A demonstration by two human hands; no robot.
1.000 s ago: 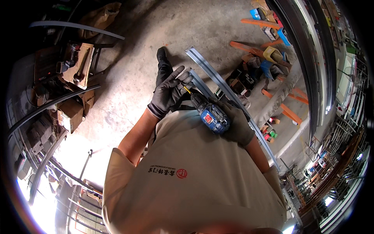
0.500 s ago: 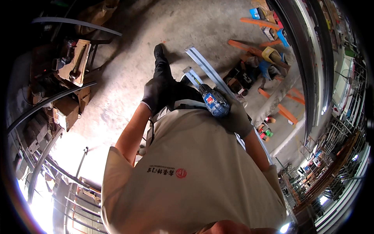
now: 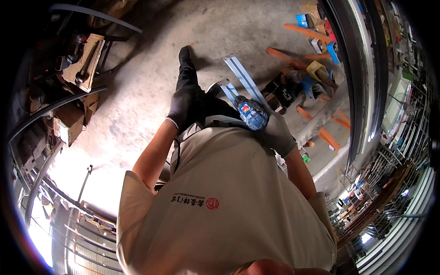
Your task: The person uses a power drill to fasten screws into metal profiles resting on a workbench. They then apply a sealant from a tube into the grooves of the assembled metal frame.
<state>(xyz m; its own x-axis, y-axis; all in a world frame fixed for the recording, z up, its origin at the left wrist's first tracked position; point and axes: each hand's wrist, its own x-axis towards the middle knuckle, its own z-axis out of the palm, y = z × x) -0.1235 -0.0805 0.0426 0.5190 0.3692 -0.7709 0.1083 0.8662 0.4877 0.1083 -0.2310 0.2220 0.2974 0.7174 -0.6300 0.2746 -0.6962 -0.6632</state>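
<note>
Drill [image 3: 251, 114] gripped in right hand [image 3: 275, 134] fingers

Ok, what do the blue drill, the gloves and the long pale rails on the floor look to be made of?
The blue drill looks like moulded plastic, matt with darker grip patches. The gloves on the left hand and right hand seem knitted fabric with a dark, dull coating, though the weave is too small to confirm. The rails look like light metal channel: straight folded edges with a pale bluish sheen, perhaps a protective film.

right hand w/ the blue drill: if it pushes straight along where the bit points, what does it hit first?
Most likely the silver metal channel on the concrete floor: the right hand aims the blue drill up-left at its near end. Depth is unclear.
</note>
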